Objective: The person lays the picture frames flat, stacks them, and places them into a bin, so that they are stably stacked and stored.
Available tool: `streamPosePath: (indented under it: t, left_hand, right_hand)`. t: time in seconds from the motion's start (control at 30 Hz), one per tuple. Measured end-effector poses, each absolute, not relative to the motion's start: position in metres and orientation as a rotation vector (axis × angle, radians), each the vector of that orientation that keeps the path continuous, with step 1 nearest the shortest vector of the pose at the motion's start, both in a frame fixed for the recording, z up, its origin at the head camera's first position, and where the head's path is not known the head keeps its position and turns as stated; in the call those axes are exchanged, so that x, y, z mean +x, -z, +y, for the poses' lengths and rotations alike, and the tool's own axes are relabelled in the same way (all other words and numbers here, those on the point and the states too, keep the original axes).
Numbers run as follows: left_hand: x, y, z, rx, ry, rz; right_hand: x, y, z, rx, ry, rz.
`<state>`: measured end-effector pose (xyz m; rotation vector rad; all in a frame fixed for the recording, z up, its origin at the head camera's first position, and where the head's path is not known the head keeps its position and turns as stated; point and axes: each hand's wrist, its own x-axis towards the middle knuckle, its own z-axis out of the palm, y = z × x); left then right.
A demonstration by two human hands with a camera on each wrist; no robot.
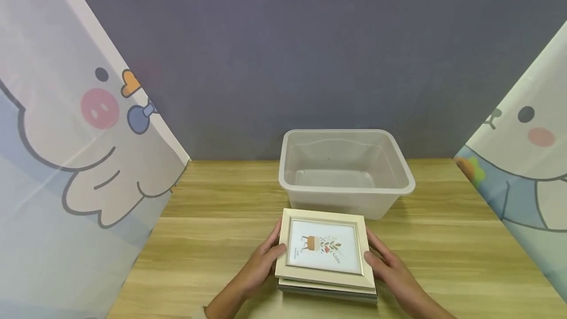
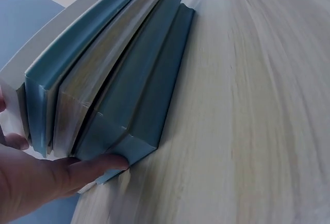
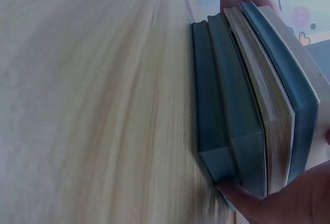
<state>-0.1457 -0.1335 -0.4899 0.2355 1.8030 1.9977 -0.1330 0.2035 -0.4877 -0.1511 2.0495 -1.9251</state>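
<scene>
A stack of several picture frames (image 1: 328, 293) lies flat on the table, just in front of a plastic bin. On top is a cream picture frame (image 1: 325, 247) with a drawing of an animal and flowers. My left hand (image 1: 262, 262) grips the stack's left side, and my right hand (image 1: 391, 271) holds the right side. From the left wrist, the stack's edges (image 2: 111, 84) appear white, blue-green and wood-toned, with the thumb against a lower corner. Similar edges (image 3: 247, 105) appear from the right wrist, where that thumb also presses low. Some fingers are hidden behind the stack.
The pale translucent bin (image 1: 347, 190) stands behind the stack, with nothing visible inside. A wood-grain table (image 1: 212, 240) lies beneath everything. A dark grey wall (image 1: 274, 63) rises at the back, with cartoon-printed panels (image 1: 53, 112) on both sides.
</scene>
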Motion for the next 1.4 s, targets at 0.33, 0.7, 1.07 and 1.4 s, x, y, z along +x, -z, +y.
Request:
streamPosePath:
  t: [0.33,0.7,1.07,1.4]
  left_hand:
    - [-0.141,0.478,-0.133,0.247,-2.023,1.808]
    - [-0.138,0.431,-0.128,0.206,-2.012,1.842]
    - [-0.136,0.390,-0.123,0.131,-2.053,1.864]
    - [-0.138,0.343,-0.121,0.117,-2.064,1.906]
  right_hand:
    - [-0.131,0.483,0.196,-0.087,1.924,2.103]
    - [-0.129,0.449,0.198,-0.160,1.920,2.140]
    - [-0.129,0.405,0.197,-0.215,1.871,2.249]
    - [-0.135,0.375,0.203,-0.335,1.866,2.300]
